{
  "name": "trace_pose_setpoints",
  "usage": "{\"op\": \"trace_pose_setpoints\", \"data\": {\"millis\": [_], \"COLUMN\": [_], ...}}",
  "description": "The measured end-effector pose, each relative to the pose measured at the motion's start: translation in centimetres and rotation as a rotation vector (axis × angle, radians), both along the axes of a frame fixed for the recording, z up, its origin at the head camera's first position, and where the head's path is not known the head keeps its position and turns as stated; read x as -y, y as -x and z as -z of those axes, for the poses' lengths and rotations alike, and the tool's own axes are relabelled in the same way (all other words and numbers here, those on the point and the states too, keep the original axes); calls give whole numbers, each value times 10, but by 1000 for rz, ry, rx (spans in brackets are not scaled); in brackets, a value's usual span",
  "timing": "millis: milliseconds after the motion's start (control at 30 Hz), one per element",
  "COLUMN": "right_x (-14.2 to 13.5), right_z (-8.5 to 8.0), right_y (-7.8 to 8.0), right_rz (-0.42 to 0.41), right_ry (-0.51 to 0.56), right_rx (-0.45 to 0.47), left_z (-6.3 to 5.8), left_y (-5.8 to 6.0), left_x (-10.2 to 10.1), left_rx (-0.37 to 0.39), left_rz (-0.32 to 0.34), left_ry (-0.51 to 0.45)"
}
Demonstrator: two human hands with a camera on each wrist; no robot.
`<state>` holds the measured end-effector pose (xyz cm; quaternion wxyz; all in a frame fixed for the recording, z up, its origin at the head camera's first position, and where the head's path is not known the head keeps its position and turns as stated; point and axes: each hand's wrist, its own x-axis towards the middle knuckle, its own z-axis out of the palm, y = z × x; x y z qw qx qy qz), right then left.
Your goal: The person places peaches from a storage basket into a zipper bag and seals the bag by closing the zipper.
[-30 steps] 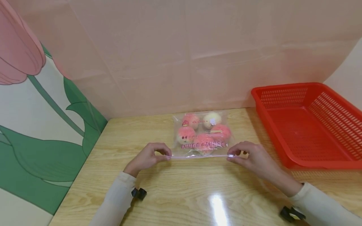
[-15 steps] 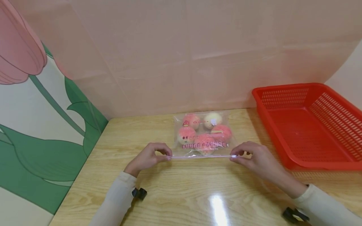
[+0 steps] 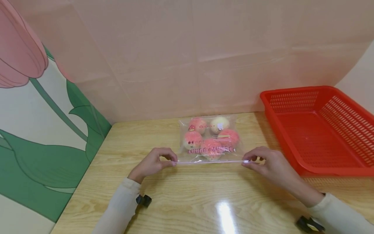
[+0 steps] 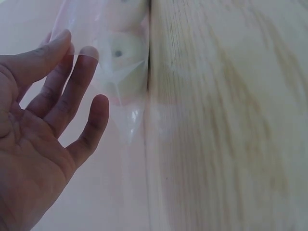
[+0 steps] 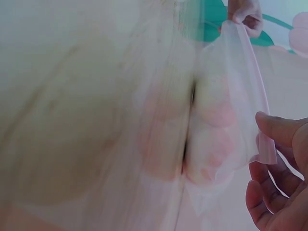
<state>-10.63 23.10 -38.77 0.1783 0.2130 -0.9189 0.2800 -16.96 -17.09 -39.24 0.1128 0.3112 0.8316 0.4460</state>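
A clear zip bag with printed letters lies on the wooden table, its zip edge towards me. Several round pink-and-cream fruits, peach-like, sit inside it. My left hand pinches the left end of the zip edge between thumb and fingers. At the other end, my right hand pinches the small white slider on the zip strip. The left wrist view shows thumb and fingertips on the clear film. In the right wrist view the pink zip strip runs taut between both hands.
A red plastic basket with slotted walls stands on the table to the right, close beyond my right hand. A pinkish covered wall rises behind the table's back edge. A wall panel with a tulip picture borders the left side.
My right hand has slid steadily to the right along the zip edge with the slider. The left hand has kept its place, and the bag has barely moved.
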Motion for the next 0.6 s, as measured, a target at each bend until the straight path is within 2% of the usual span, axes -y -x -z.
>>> {"op": "trace_pose_setpoints", "data": {"millis": [200,600], "right_x": [-5,-13], "right_z": [2,1], "right_y": [-1,-3], "right_rz": [2,30], "right_ry": [-2,9], "right_rx": [-54,-77], "left_z": [0,1], "left_y": [0,0], "left_x": [0,0], "left_rx": [4,-3], "left_rz": [-1,-1], "left_ry": [0,-1]}}
